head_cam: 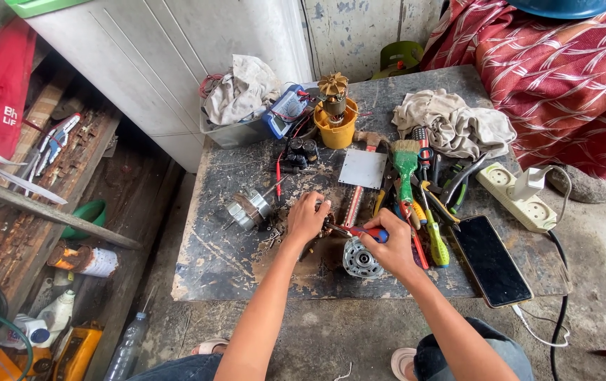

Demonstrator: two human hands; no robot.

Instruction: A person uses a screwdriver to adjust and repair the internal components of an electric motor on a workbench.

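Both forearms are bare with no sleeves, watch or rings showing on the hands, while grey-blue denim trousers [458, 353] cover the knees and light sandals [211, 346] sit on the feet.

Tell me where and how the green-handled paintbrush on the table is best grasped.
Probably by the green handle of the paintbrush, from above. It lies flat, bristles toward the far edge, and the handle's near end runs into the crowded screwdrivers, so the upper handle just below the bristles is the freest part.

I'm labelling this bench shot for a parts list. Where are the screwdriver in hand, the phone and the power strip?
screwdriver [368, 231], head view, red and blue handle.
phone [491, 259], head view, middle of dark screen.
power strip [511, 192], head view, white body between sockets.
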